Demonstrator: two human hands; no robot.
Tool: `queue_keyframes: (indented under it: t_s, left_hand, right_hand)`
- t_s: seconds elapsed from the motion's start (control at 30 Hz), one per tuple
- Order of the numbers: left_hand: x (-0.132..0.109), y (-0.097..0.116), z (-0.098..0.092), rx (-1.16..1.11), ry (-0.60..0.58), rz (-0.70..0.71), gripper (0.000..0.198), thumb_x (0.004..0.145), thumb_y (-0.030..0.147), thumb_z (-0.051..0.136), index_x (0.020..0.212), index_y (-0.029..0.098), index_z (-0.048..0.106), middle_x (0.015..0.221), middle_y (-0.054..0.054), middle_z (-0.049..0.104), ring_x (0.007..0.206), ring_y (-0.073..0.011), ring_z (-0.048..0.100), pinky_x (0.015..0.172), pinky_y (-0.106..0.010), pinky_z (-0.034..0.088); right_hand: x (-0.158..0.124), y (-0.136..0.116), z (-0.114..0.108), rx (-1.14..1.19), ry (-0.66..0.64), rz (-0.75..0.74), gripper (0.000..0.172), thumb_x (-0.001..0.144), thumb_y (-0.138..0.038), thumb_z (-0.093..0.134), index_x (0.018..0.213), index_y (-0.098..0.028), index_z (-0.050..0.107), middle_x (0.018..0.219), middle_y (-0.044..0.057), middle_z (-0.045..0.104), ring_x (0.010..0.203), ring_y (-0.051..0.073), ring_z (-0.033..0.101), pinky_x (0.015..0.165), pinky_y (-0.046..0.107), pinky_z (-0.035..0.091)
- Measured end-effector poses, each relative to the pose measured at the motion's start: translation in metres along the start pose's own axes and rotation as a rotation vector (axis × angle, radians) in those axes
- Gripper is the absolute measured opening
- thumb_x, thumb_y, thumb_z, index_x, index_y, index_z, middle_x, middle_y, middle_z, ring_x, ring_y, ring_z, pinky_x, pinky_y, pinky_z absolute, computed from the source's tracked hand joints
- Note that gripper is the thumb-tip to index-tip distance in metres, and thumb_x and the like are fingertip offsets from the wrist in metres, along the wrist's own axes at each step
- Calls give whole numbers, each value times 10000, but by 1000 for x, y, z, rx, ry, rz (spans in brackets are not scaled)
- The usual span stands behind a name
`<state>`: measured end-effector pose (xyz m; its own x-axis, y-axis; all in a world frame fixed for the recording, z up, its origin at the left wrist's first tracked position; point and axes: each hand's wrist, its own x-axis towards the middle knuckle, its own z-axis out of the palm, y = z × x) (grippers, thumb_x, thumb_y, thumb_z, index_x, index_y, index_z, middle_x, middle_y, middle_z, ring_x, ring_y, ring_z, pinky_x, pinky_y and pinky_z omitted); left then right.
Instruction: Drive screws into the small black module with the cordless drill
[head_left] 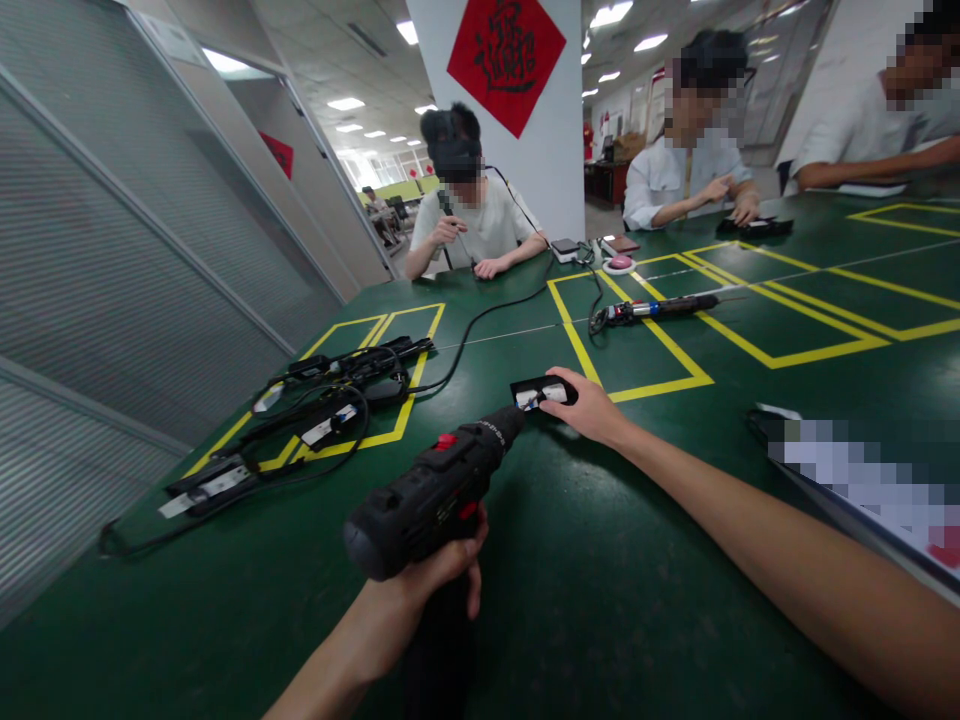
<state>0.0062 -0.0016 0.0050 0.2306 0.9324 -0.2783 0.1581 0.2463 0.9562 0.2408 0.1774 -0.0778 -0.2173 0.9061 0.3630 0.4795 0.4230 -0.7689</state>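
A black cordless drill (427,495) with red buttons is gripped around its handle by my left hand (447,572). Its chuck points forward and to the right, toward a small black case (540,384) with white parts inside. The fingers of my right hand (589,408) are closed on the right end of this case at the table. The chuck tip overlaps the case's near left corner in this view; whether a bit touches it, I cannot tell.
Black cables and strips (330,410) lie at left on the green table (600,590). An electric screwdriver (652,308) lies ahead to the right. A blurred tray-like item (862,480) is at right. Across the table, a person (487,215) holds a tool; two more people sit at right.
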Motion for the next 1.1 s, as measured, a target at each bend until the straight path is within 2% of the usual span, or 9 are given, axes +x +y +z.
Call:
queue_keyframes:
  t_s: [0.2, 0.47, 0.83, 1.1]
  left_hand:
    - [1, -2, -2, -8, -21, -11, 276, 840, 313, 578, 1064, 163, 516, 828, -10, 580, 519, -125, 591, 549, -298, 453]
    - [-1, 4, -3, 19, -49, -7, 212, 868, 298, 550, 1031, 166, 519, 844, -6, 562, 545, -121, 591, 582, -301, 457]
    - [1, -5, -4, 6, -2, -14, 263, 833, 335, 586, 1020, 152, 557, 709, -16, 631, 514, -151, 589, 555, -300, 449]
    - [-1, 2, -2, -8, -26, -23, 247, 842, 313, 585, 1025, 152, 544, 802, -23, 601, 530, -134, 594, 575, -306, 468]
  right_hand:
    - [0, 1, 1, 18, 17, -30, 430, 772, -349, 655, 1180, -249, 565, 1078, 44, 649, 951, 207, 603, 866, 364, 457]
    - [0, -1, 0, 8, 7, -17, 410, 774, -354, 656, 1162, -251, 572, 1061, 40, 648, 932, 208, 603, 845, 359, 461]
    - [0, -2, -2, 2, -3, -23, 413, 781, -351, 647, 1172, -250, 561, 1075, 42, 645, 942, 208, 604, 850, 359, 467]
    - [0, 0, 0, 5, 13, -28, 412, 777, -357, 649, 1168, -256, 566, 1090, 47, 644, 963, 217, 606, 873, 375, 464]
